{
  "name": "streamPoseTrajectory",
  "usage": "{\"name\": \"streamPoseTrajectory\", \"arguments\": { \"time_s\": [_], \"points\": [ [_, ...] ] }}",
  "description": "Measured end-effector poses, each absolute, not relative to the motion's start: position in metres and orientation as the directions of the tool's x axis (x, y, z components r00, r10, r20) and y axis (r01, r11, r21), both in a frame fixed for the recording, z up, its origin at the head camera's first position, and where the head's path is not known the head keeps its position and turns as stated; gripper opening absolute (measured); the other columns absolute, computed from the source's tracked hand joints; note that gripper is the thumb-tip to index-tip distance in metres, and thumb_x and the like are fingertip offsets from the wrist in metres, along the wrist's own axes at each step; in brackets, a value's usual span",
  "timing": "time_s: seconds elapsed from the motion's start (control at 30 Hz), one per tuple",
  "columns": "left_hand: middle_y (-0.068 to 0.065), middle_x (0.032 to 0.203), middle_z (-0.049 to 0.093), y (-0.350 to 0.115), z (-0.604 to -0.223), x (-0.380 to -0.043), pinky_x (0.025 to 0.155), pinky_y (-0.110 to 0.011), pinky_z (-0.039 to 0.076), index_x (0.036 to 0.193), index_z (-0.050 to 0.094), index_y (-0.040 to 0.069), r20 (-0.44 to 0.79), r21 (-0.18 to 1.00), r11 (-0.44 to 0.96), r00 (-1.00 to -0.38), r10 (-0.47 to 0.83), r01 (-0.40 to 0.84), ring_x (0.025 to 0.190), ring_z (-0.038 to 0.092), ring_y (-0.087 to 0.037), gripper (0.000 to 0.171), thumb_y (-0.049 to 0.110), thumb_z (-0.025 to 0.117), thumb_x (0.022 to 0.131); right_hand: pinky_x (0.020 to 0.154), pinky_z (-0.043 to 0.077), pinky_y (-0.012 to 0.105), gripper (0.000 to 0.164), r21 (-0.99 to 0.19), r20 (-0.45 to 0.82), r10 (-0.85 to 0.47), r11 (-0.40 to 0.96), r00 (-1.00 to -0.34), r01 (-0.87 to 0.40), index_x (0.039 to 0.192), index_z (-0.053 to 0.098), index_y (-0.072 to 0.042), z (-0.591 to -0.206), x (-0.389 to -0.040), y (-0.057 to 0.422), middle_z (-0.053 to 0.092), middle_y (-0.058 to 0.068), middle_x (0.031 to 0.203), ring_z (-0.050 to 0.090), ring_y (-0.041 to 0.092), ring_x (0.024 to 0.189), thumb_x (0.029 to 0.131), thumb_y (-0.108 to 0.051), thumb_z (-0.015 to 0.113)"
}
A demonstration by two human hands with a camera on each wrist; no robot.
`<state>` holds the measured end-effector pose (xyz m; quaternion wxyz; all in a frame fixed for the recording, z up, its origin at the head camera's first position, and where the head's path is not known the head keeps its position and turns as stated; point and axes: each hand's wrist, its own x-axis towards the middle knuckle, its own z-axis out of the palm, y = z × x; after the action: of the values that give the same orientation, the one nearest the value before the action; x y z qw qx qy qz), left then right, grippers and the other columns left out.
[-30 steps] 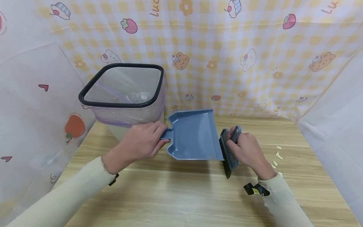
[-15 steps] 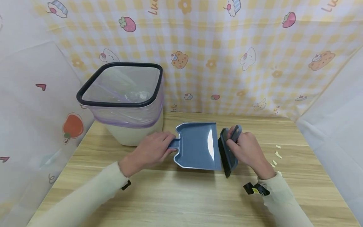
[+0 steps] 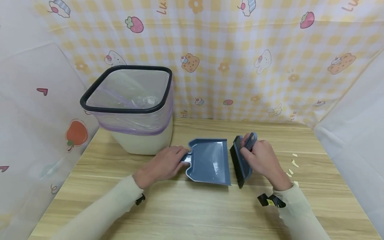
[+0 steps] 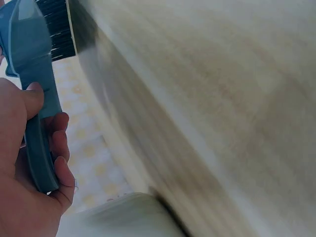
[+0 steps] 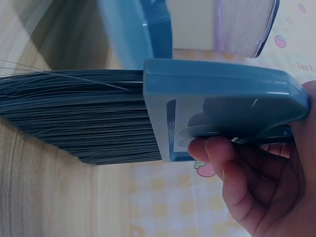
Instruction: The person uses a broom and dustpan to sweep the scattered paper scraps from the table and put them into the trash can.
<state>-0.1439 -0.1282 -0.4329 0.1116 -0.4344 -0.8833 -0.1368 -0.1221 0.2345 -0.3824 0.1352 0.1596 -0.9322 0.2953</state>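
In the head view my left hand (image 3: 165,164) grips the short handle of a blue-grey dustpan (image 3: 208,161). The pan's flat lip faces right, low over the wooden table. The left wrist view shows my thumb and fingers wrapped round that handle (image 4: 42,148). My right hand (image 3: 264,158) holds a matching hand brush (image 3: 244,163) just right of the lip, a narrow gap between them. Its dark bristles (image 5: 84,118) point toward the table, and in the right wrist view they seem to touch it. Small pale scraps (image 3: 295,163) lie to the right of my right hand.
A cream bin (image 3: 144,144) with a black rim and a clear purple-edged liner stands behind my left hand. A checked cloth (image 3: 222,80) hangs along the table's back edge. White sheets (image 3: 357,116) hang at both sides.
My left hand has lowered the dustpan toward the table, moving it slightly right and nearer to me. The pan has levelled out. My right hand and the brush have hardly moved.
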Motion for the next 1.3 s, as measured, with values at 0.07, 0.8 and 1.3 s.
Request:
{"name": "streamPoseTrajectory", "arguments": {
  "time_s": [0.07, 0.8, 1.3],
  "points": [
    [-0.014, 0.123, 0.073, -0.128, -0.436, -0.144, 0.095, -0.048, 0.059, 0.139, 0.065, -0.001, 0.3, 0.148, 0.594, -0.608, 0.735, 0.791, 0.112, 0.072, -0.031, 0.043, 0.028, 0.072, 0.109, 0.055, 0.048, 0.033, 0.006, -0.508, 0.346, -0.215, 0.775, -0.913, -0.375, 0.098, 0.065, -0.009, -0.383, -0.122, 0.235, 0.064, -0.003, 0.067, 0.057, 0.014, 0.057, 0.095, -0.006, 0.062],
    [-0.011, 0.111, 0.073, -0.117, -0.452, -0.151, 0.084, -0.044, 0.061, 0.138, 0.066, -0.001, 0.257, 0.173, 0.589, -0.614, 0.746, 0.789, 0.093, 0.073, -0.026, 0.041, 0.028, 0.072, 0.109, 0.055, 0.043, 0.032, 0.007, -0.501, 0.361, -0.214, 0.777, -0.908, -0.382, 0.099, 0.066, -0.011, -0.385, -0.12, 0.237, 0.06, -0.007, 0.063, 0.051, 0.011, 0.052, 0.097, -0.007, 0.061],
    [-0.009, 0.1, 0.07, -0.112, -0.452, -0.153, 0.072, -0.042, 0.06, 0.132, 0.069, 0.001, 0.195, 0.144, 0.599, -0.616, 0.763, 0.788, 0.08, 0.07, -0.022, 0.035, 0.027, 0.072, 0.109, 0.055, 0.044, 0.033, 0.008, -0.494, 0.348, -0.23, 0.779, -0.909, -0.387, 0.102, 0.066, -0.008, -0.385, -0.121, 0.237, 0.06, -0.007, 0.063, 0.051, 0.011, 0.051, 0.098, -0.006, 0.059]
  ]
}}
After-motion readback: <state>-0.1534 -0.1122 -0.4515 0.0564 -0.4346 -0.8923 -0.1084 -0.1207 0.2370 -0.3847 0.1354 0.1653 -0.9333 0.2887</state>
